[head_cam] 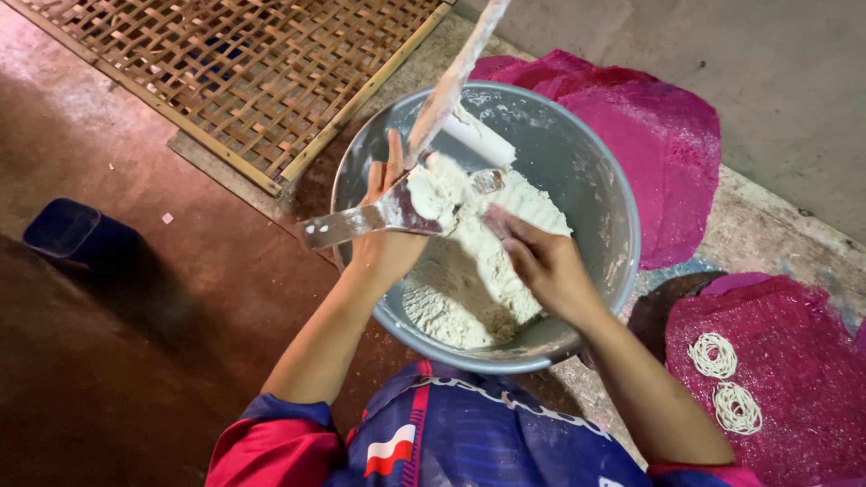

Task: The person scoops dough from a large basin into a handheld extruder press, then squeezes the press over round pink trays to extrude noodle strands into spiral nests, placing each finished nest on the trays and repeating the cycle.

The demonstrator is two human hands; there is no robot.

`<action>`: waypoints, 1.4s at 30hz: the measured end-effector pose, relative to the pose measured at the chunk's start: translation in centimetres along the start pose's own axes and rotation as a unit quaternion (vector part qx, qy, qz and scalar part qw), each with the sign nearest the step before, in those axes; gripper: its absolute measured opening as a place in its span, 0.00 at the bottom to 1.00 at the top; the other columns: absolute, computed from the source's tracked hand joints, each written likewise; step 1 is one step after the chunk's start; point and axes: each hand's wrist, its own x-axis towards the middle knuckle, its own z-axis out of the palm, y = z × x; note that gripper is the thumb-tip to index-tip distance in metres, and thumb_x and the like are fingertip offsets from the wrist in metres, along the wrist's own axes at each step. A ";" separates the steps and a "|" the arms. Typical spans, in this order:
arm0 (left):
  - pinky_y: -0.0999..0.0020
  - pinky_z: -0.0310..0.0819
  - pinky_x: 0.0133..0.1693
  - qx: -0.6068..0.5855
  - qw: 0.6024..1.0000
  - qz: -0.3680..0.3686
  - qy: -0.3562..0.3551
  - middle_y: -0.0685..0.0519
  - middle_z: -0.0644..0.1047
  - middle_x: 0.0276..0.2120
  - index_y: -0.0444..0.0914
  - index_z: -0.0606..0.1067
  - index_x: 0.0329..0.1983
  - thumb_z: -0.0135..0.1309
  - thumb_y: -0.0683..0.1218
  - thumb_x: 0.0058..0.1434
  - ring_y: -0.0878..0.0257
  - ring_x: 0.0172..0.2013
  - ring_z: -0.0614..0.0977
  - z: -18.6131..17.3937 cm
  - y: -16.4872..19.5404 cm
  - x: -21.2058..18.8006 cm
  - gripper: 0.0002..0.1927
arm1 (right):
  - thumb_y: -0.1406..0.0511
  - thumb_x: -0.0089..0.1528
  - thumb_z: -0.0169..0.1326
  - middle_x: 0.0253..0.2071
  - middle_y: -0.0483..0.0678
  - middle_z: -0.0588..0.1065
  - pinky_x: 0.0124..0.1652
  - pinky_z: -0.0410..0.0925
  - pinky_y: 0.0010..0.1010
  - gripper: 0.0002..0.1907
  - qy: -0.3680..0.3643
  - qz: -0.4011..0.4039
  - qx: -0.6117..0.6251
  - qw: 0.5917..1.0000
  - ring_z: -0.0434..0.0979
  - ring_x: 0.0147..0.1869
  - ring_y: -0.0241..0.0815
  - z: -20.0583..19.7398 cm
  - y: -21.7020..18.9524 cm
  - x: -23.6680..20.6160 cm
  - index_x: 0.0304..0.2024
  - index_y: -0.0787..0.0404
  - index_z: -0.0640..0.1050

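Observation:
A big grey metal bowl (591, 180) holds a heap of white floury dough (469, 261). My left hand (383, 230) grips a flat metal scraper (347, 224) whose blade reaches over the dough. A long dough-coated wooden paddle (451, 81) leans out of the bowl toward the top, just beside my left fingers. My right hand (541, 261) lies inside the bowl with its fingers curled into the dough. Both hands are dusted with flour.
A woven bamboo lattice tray (244, 72) lies on the floor at the upper left. Pink mesh sheets (658, 135) lie behind and to the right of the bowl; the right one (794, 361) carries two white noodle coils (726, 383). A dark blue container (63, 230) stands at left.

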 end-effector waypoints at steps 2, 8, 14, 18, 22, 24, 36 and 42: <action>0.51 0.75 0.47 -0.027 0.999 -0.042 -0.021 0.37 0.63 0.67 0.36 0.65 0.70 0.65 0.48 0.53 0.43 0.52 0.74 0.5 0.1 0.3 0.41 | 0.67 0.69 0.53 0.31 0.56 0.78 0.31 0.66 0.26 0.23 0.025 -0.065 -0.002 0.998 0.65 0.28 0.31 1.4 0.3 0.0 0.67 0.56 0.73; 0.56 0.75 0.42 0.016 0.999 0.051 0.000 0.36 0.68 0.69 0.38 0.71 0.59 0.64 0.46 0.52 0.47 0.47 0.78 -0.4 -2.1 -0.1 0.30 | 0.59 0.73 0.50 0.41 0.54 0.82 0.43 0.73 0.36 0.20 -0.057 -0.223 -0.121 0.966 0.80 0.41 0.42 -3.4 -1.6 -1.0 0.66 0.52 0.73; 0.59 0.77 0.40 -0.039 0.993 0.065 -0.091 0.44 0.78 0.49 0.32 0.66 0.72 0.67 0.51 0.56 0.52 0.43 0.80 1.0 0.1 -1.4 0.43 | 0.52 0.65 0.49 0.26 0.51 0.79 0.34 0.71 0.44 0.16 -0.195 -0.090 -0.414 0.885 0.80 0.31 0.49 -7.4 -6.7 2.6 0.49 0.44 0.83; 0.62 0.78 0.45 -0.314 0.938 -0.027 -0.146 0.46 0.81 0.46 0.37 0.69 0.67 0.68 0.48 0.52 0.54 0.45 0.81 2.0 1.3 -3.1 0.38 | 0.60 0.58 0.53 0.26 0.47 0.76 0.28 0.72 0.38 0.08 -0.042 -0.302 -0.566 0.766 0.80 0.30 0.47 -1.5 -5.5 0.6 0.36 0.55 0.78; 0.65 0.76 0.51 -0.333 0.928 -0.018 -0.163 0.49 0.83 0.49 0.40 0.74 0.65 0.65 0.44 0.60 0.59 0.49 0.84 1.1 -0.2 -3.7 0.28 | 0.65 0.55 0.54 0.27 0.46 0.75 0.28 0.72 0.34 0.08 -0.020 -0.386 -0.573 0.722 0.80 0.28 0.43 -2.7 -8.1 -1.7 0.36 0.59 0.77; 0.66 0.78 0.49 -0.295 0.931 -0.071 -0.202 0.51 0.83 0.43 0.40 0.76 0.63 0.59 0.46 0.65 0.62 0.44 0.84 0.3 -1.4 -2.7 0.23 | 0.65 0.58 0.52 0.24 0.44 0.75 0.25 0.72 0.35 0.04 -0.031 -0.303 -0.615 0.727 0.80 0.27 0.43 -5.6 -11.6 -3.3 0.36 0.57 0.76; 0.63 0.75 0.41 -0.250 0.943 -0.050 -0.216 0.50 0.82 0.38 0.40 0.77 0.58 0.65 0.49 0.56 0.61 0.37 0.81 0.3 0.5 -2.4 0.26 | 0.64 0.58 0.52 0.28 0.47 0.77 0.25 0.71 0.35 0.04 -0.037 -0.353 -0.576 0.736 0.80 0.26 0.44 -2.2 -8.4 -0.3 0.33 0.57 0.76; 0.69 0.78 0.50 -0.466 0.864 -0.153 -0.112 0.51 0.82 0.47 0.35 0.78 0.53 0.63 0.39 0.59 0.67 0.47 0.82 2.8 -4.2 -2.6 0.18 | 0.59 0.64 0.52 0.32 0.46 0.79 0.21 0.69 0.43 0.11 -0.024 -0.195 -0.494 0.847 0.80 0.25 0.49 -7.7 -10.3 -1.8 0.48 0.47 0.79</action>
